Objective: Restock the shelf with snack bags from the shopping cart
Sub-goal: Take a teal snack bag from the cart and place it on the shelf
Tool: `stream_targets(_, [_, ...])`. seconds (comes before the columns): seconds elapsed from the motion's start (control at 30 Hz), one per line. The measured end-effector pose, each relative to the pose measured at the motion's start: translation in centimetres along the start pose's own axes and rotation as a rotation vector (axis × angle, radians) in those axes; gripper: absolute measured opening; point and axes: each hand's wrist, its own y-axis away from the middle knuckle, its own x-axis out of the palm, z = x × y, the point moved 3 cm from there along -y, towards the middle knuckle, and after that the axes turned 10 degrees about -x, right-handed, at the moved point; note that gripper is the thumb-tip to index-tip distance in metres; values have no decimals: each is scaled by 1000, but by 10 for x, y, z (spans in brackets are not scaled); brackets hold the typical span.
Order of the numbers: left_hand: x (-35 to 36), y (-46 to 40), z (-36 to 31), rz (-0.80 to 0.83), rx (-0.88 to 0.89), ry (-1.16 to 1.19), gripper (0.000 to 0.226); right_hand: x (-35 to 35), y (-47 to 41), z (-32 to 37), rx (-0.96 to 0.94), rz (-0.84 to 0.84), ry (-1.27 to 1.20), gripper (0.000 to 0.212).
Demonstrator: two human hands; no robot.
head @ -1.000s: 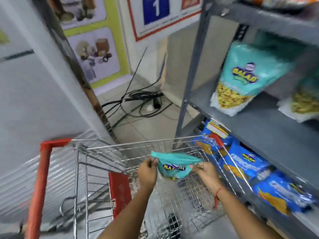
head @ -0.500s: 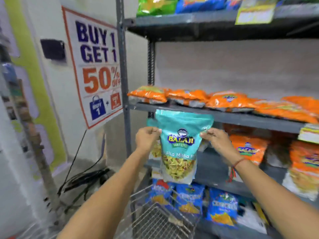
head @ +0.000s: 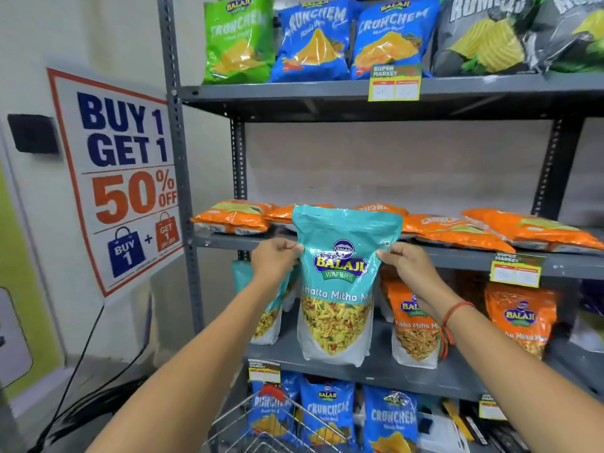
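Observation:
I hold a teal Balaji snack bag (head: 340, 282) upright in front of the grey metal shelf (head: 457, 259). My left hand (head: 274, 259) pinches its left edge and my right hand (head: 407, 264) pinches its right edge, both near the top. The bag hangs at the level of the third shelf board (head: 408, 374). Another teal bag (head: 266, 308) stands on that board behind my left wrist. The wire shopping cart (head: 277, 420) shows only its front rim at the bottom.
Orange bags (head: 519, 308) stand to the right on the same board, and flat orange bags (head: 490, 230) lie on the board above. Blue bags (head: 327, 416) fill the lowest level. A sale poster (head: 124, 178) hangs on the left wall; black cables (head: 81, 371) run down to the floor.
Both hands lifted the teal bag out of the cart and up in front of the shelf. My view has swung up from the cart to the shelves.

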Motion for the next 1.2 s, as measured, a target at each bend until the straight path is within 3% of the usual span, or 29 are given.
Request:
stream_targets(0.17, [8,-16,29,-7,-77,-18,19,9,-3,-39,72,13,42,15])
stream_targets(0.3, [21,-37,65,-22,-145,-30,21,24,-11,-78,131,24,40,27])
stream_targets(0.6, [77,-97,140,-57,-249,-44,6,40,-36,-180,250,45,102,26])
stream_targets(0.77, [107,-141,169,-50,-260,-83,4,43,-62,-234,306,26,132,21])
stream_targets(0.9, [120,-162,181,-45,-229,-139,18,49,-72,-270,367,0,133,21])
stream_targets(1.2, [130,-177,208,1,-251,-141,7,62,-76,-304,406,5,103,18])
